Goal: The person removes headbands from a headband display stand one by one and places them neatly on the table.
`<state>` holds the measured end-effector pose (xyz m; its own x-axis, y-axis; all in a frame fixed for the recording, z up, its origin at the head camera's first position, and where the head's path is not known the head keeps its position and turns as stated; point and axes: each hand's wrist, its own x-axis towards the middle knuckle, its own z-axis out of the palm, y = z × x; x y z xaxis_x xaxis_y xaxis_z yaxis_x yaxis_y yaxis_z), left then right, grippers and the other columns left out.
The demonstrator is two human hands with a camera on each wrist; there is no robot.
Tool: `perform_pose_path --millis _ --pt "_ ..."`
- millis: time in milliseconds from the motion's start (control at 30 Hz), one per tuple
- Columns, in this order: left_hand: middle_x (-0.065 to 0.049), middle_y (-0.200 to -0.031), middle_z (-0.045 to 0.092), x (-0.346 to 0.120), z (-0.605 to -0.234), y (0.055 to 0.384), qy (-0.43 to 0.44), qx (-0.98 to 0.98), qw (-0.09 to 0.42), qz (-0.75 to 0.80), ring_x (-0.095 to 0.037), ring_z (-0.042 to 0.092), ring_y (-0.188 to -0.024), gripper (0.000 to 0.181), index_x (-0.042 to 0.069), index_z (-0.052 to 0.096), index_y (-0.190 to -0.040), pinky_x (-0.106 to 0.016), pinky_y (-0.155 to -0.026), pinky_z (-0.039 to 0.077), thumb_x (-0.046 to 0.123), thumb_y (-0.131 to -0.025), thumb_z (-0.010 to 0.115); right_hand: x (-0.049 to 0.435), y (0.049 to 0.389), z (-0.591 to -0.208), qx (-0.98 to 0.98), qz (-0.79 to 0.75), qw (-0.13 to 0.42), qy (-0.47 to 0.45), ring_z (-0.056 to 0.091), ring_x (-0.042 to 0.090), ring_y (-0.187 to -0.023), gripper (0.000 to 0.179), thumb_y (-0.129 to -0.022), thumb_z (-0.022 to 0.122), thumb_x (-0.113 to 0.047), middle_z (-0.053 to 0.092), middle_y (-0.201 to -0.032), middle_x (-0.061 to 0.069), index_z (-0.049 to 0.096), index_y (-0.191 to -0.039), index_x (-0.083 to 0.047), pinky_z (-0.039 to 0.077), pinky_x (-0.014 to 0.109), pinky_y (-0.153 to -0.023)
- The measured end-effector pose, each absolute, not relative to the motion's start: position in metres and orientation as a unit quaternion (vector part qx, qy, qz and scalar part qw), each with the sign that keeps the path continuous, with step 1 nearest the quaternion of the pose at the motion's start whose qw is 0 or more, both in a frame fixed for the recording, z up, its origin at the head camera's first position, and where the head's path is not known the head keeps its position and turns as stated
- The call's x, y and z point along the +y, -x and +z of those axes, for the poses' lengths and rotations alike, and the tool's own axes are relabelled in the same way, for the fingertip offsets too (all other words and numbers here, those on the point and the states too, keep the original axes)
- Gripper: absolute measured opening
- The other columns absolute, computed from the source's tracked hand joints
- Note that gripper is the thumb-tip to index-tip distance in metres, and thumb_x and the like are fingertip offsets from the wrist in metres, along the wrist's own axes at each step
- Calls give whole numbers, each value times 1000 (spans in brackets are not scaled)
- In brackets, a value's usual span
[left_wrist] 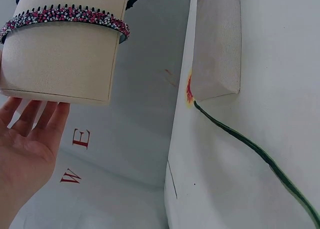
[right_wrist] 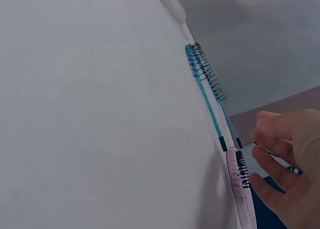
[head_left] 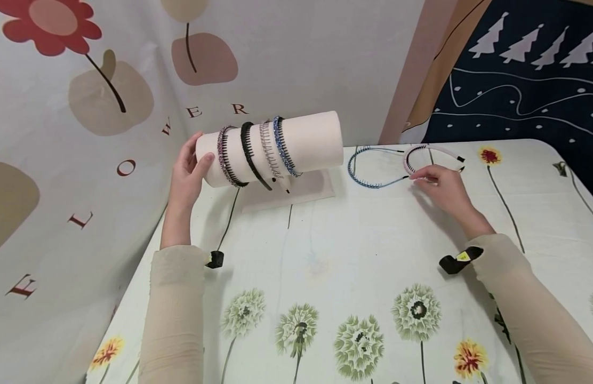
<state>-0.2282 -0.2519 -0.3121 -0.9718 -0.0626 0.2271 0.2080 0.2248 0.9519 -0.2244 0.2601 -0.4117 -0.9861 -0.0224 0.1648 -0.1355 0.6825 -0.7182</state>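
Observation:
My left hand holds the left end of a cream cylindrical headband stand, thumb on its front and fingers at the end and back. Around the cylinder sit several toothed headbands: a pink-and-black beaded headband, a black headband, a pale clear-beaded headband and a blue beaded headband. To the right, a light-blue headband and a pink headband lie on the table. Just over where these two meet is my right hand, fingers loosely bent and nothing between them.
Beneath the cylinder, the stand's flat base rests on a flower-printed tablecloth. A printed cloth hangs behind the table, and a dark tree-patterned cloth hangs at the back right.

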Motion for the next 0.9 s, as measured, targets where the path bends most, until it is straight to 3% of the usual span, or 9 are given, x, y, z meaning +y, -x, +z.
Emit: perform_pose_path --millis 433,900 --pt "-9 -158 39 -252 -312 228 43 -779 110 -615 -16 41 -141 63 15 38 -154 -38 -119 33 22 -96 63 241 227 -409 -907 403 72 -96 56 40 -122 17 -95 63 -3 66 -117 26 70 -109 4 43 57 -107" --pt "-9 -158 38 -252 -312 228 44 -774 112 -621 -18 39 -143 62 16 39 -153 -39 -122 30 21 -96 63 214 230 -408 -898 399 99 -155 62 36 -112 16 -91 65 2 71 -109 21 72 -106 2 49 52 -102"
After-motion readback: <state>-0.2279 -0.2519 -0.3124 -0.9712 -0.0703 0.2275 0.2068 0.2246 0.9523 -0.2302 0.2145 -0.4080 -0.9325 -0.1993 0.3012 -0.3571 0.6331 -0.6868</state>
